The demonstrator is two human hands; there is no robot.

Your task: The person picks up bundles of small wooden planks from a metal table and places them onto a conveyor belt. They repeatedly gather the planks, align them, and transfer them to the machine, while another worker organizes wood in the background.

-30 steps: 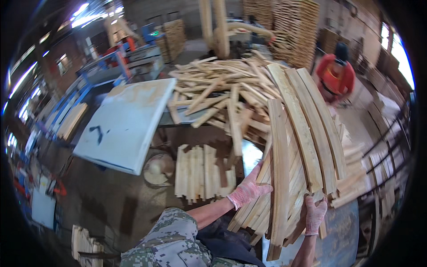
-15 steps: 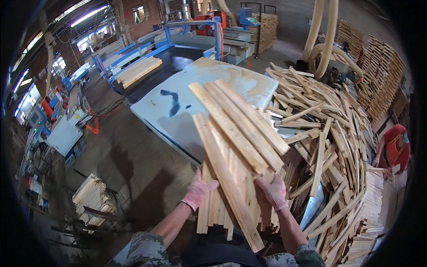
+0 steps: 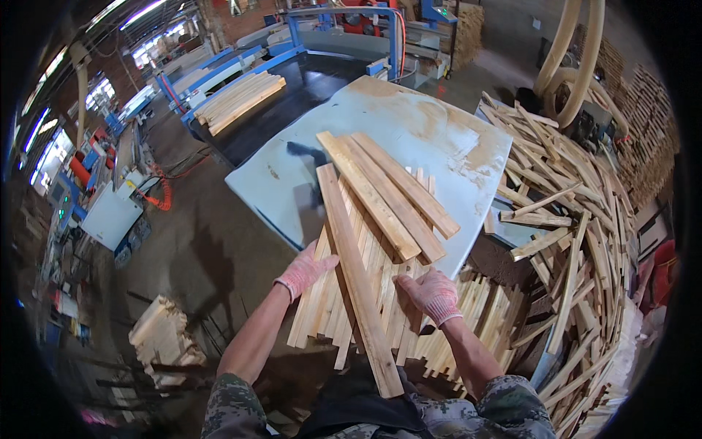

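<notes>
Between my hands is a bundle of wooden strips (image 3: 374, 285), laid side by side. Four or fewer cannot be told for the layers, but several looser strips (image 3: 380, 201) lie slanted on top, one long strip (image 3: 358, 285) pointing back toward my body. My left hand (image 3: 307, 271), in a pink-white work glove, is closed round the bundle's left side, thumb on top. My right hand (image 3: 431, 295), gloved alike, grips the right side. The bundle's far end overlaps the pale blue tabletop (image 3: 453, 146); whether it touches is unclear.
A large heap of loose strips (image 3: 578, 241) spreads along the right. More strips (image 3: 475, 314) lie in rows beside my right forearm. Beyond the tabletop, a black conveyor belt (image 3: 314, 80) carries a batch of strips (image 3: 241, 100). A strip stack (image 3: 164, 336) stands low at left.
Both hands have shifted left with the bundle, which now overlaps more of the pale tabletop. My view has also turned, so the table and heap appear further right.
</notes>
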